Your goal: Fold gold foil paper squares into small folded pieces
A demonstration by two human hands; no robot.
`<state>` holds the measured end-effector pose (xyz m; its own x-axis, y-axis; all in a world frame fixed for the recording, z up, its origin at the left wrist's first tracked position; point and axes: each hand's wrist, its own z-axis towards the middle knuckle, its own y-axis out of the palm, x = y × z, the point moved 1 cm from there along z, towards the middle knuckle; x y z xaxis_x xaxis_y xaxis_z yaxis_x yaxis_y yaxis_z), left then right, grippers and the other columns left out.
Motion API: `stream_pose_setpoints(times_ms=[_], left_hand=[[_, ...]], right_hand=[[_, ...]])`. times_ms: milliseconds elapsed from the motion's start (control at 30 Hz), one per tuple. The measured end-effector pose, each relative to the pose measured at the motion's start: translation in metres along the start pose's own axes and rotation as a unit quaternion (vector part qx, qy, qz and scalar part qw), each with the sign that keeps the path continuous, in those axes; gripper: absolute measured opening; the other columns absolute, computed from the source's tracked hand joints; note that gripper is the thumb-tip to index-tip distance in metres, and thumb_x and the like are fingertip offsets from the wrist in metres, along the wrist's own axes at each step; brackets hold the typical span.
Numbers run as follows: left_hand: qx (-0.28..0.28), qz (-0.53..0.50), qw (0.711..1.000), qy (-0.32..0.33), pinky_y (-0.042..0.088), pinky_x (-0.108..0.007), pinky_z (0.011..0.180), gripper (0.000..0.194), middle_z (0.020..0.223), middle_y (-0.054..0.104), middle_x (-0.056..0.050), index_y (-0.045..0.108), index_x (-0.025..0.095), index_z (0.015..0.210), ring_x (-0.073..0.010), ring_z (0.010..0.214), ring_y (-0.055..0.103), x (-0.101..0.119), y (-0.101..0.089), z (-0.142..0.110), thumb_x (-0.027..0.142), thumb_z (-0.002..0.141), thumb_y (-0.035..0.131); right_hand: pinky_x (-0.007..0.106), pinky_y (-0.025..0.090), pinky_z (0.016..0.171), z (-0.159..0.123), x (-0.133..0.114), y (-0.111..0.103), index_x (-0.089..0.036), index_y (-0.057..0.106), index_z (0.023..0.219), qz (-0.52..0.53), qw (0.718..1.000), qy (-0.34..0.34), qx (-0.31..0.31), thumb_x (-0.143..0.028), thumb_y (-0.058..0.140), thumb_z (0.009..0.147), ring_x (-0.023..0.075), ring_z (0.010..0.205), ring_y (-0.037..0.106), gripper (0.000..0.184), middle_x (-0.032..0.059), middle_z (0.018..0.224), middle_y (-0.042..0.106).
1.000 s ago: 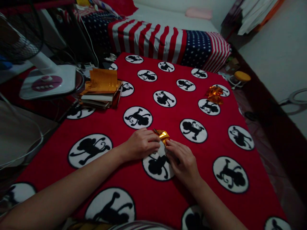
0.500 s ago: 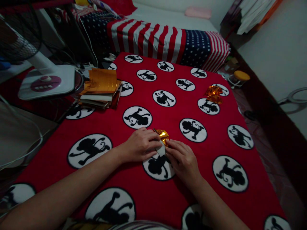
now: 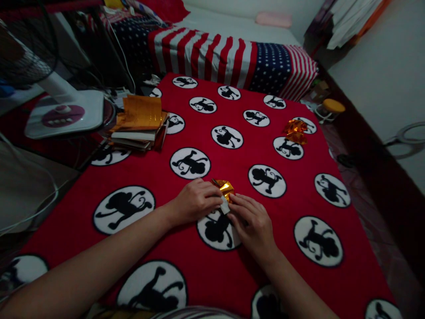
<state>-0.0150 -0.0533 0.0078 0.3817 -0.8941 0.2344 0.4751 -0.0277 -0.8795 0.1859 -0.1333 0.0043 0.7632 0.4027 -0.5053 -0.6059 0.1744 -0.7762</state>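
Observation:
Between my hands, low over the red cloth (image 3: 229, 168) with monkey prints, is a sheet of shiny gold foil paper (image 3: 226, 188) with a pale underside, partly folded. My left hand (image 3: 195, 201) has its fingers closed on the paper's left side. On its right edge the fingertips of my right hand (image 3: 252, 217) pinch it. A whitish flap of the paper shows between the two hands. The lower part of the sheet is hidden by my fingers. Farther off at the right lies a folded orange-gold foil piece (image 3: 295, 131).
A stack of gold foil paper sheets (image 3: 141, 119) lies at the cloth's left edge, beside a white fan base (image 3: 66, 115). Beyond the cloth stands a bed draped with a striped and starred blanket (image 3: 212, 53). A yellow-topped stool (image 3: 333, 106) is on the floor at the right.
The pale flap between my hands has become smaller and narrower as the paper is folded. My fingers have shifted slightly; both hands stay at the same spot.

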Motion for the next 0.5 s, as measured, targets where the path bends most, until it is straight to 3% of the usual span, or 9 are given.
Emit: stream_pose_setpoints(times_ms=[267,500], left_hand=[[-0.016,-0.114,0.991,-0.073,0.044,-0.034,0.083,0.019,0.102,0.07,-0.005,0.071,0.02,0.094,-0.018,0.094,0.062,0.001,-0.0056,0.0037,0.027,0.091,0.054],[0.005,-0.15,0.978,-0.145,0.042,-0.037,0.086,0.013,0.103,0.07,-0.003,0.073,0.023,0.087,-0.0194,0.096,0.059,0.0078,-0.0016,0.0031,0.033,0.082,0.066]], right_hand=[[0.043,0.046,0.089,0.0045,-0.0039,0.0027,-0.025,0.07,0.096,0.027,0.998,0.048,0.023,-0.021,0.062,0.088,0.0242,0.107,0.06,0.012,0.0053,0.11,0.07],[0.041,0.046,0.085,0.0081,-0.0055,0.0046,-0.024,0.069,0.087,0.03,0.996,0.076,0.029,-0.022,0.065,0.086,0.0221,0.098,0.06,0.005,0.0039,0.105,0.069]])
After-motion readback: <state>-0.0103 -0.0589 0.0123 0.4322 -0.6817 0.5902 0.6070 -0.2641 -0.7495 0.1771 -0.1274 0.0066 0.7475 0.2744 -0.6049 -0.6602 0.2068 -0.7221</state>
